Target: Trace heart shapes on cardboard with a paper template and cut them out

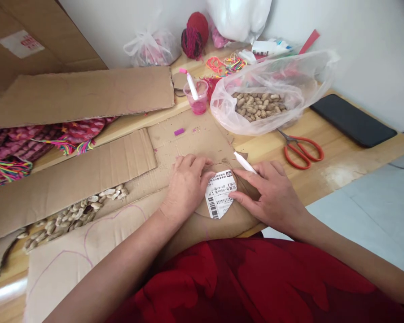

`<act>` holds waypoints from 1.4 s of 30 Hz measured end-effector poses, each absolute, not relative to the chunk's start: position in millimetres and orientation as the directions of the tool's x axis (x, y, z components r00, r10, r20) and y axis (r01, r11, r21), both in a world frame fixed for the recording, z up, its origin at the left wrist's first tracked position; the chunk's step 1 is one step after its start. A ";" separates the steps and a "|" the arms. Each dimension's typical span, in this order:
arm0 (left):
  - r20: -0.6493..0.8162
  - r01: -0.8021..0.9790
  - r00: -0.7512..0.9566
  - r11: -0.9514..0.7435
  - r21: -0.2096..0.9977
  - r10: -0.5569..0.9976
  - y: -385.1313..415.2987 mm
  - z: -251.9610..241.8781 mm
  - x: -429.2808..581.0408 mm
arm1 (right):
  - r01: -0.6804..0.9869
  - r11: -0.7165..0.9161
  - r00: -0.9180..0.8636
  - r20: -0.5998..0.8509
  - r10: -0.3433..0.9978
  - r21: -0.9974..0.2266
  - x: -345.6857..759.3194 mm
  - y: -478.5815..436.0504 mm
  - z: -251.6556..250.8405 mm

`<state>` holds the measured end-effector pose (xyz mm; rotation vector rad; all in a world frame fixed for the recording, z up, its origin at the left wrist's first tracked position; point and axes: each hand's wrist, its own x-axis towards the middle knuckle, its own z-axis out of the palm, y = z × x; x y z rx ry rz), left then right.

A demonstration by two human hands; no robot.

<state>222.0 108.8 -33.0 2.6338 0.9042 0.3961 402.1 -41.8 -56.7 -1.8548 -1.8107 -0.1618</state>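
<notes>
A round cardboard piece with a white barcode label (220,195) lies on a brown cardboard sheet (191,139) at the table's near edge. My left hand (186,185) presses on its left side with curled fingers. My right hand (272,195) rests on its right side, fingertips on the label, and holds a white marker (245,163) that points up and left. Purple pen lines curve across the cardboard near my left forearm.
Peanut shells (74,214) lie piled at the left. A clear bag of peanuts (258,106), red scissors (301,150), a black phone (352,120), a pink cup holding a marker (197,96), yarn balls (195,29) and more cardboard sheets (84,94) fill the table.
</notes>
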 end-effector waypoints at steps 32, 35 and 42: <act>0.180 0.317 0.916 -0.922 0.220 0.358 57.1 -23.9 181.4 | 0.950 0.101 0.058 0.486 0.872 -0.294 404.3 -40.6 -57.7; 0.161 0.313 0.921 -0.919 0.239 0.355 59.2 -24.9 179.2 | 0.947 0.095 0.071 0.488 0.870 -0.306 404.6 -40.1 -57.2; 0.147 0.229 0.922 -0.811 0.539 0.358 92.2 -25.3 168.7 | 0.945 0.095 0.079 0.499 0.863 -0.314 405.5 -39.4 -59.2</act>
